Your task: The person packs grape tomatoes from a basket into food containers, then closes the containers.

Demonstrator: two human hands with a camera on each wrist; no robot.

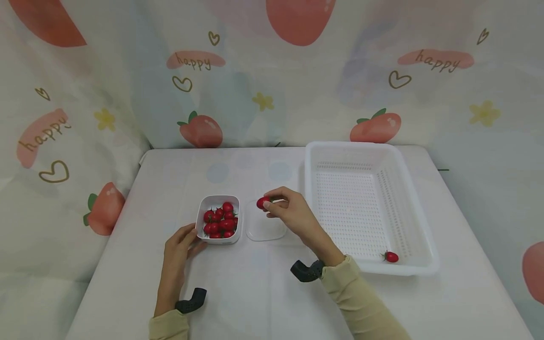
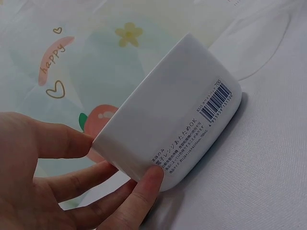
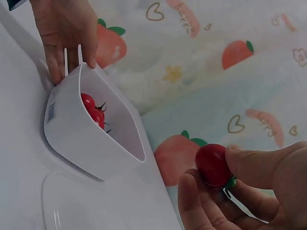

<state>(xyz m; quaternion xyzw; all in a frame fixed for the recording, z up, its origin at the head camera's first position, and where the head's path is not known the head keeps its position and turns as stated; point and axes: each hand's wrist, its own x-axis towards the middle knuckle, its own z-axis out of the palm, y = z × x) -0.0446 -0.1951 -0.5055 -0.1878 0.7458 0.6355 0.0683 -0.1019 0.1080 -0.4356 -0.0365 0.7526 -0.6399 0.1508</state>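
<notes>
Between its thumb and fingers, my right hand (image 1: 293,212) pinches a red cherry tomato (image 3: 212,165) with a green stem, held above the table right of a white plastic container (image 1: 218,240). That container holds several more cherry tomatoes (image 1: 226,224). My left hand (image 1: 180,245) grips its near-left corner; in the left wrist view, the fingers (image 2: 72,139) lie against the rim and the wall with a printed barcode label. Under the right hand, a clear lid (image 1: 265,232) lies flat on the table.
A large white perforated basket (image 1: 414,203) stands on the right of the table, with one cherry tomato (image 1: 391,257) in its near-right corner. The white-covered table (image 1: 238,293) meets a printed fabric backdrop (image 1: 255,127) at the back and sides.
</notes>
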